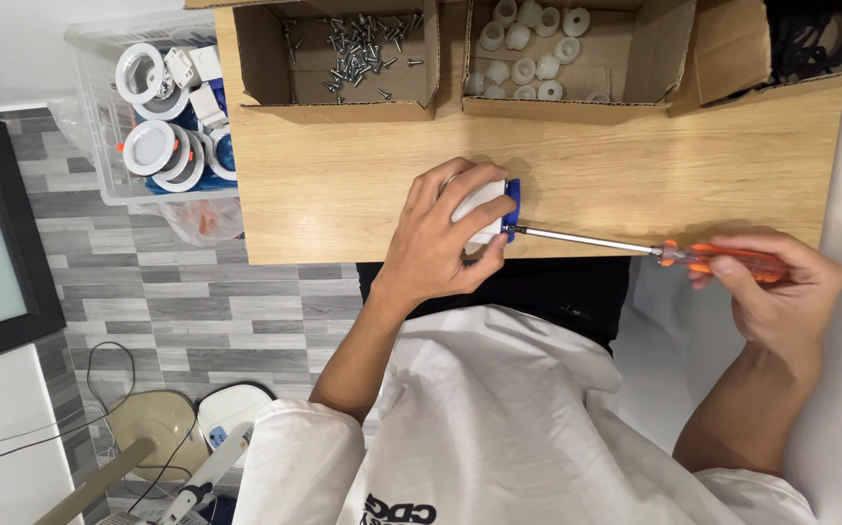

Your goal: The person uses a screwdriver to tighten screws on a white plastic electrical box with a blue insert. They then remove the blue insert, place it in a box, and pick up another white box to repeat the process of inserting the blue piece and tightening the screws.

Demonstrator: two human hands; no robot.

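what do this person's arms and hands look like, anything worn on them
Both hands are bare: no gloves, rings or watch show on the left hand or the right hand. Both forearms are uncovered to above the elbow. A short white sleeve covers the left upper arm, part of a white T-shirt with dark print on the chest.

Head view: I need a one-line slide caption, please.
Left hand steadies a white-and-blue part while right hand drives an orange-handled screwdriver into it.
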